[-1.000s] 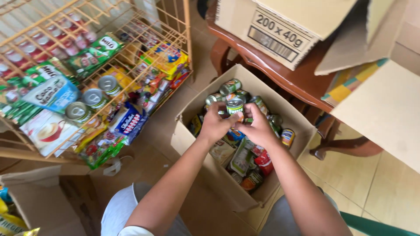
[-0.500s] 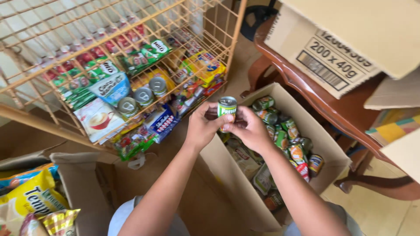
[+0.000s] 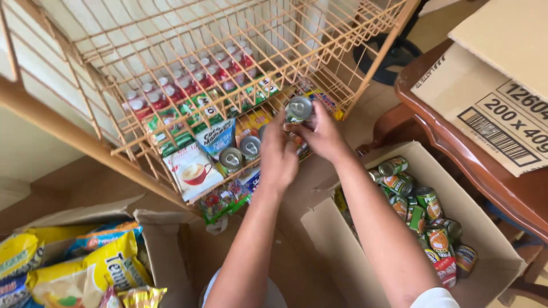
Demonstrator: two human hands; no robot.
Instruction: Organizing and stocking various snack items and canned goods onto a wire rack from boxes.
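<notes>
Head view: the right hand (image 3: pixel 322 134) grips a round metal can (image 3: pixel 298 108), shiny lid up, at the wire rack (image 3: pixel 188 97). The left hand (image 3: pixel 278 154), fingers curled, touches it. The cardboard box (image 3: pixel 485 239) holds more cans.

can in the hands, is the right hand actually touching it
Touching. The head view shows the right hand with fingers wrapped against the side of the can, no gap visible.

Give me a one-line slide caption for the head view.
Both hands, left hand and right hand, hold a tin can at the wire rack, above an open box of cans.
</notes>
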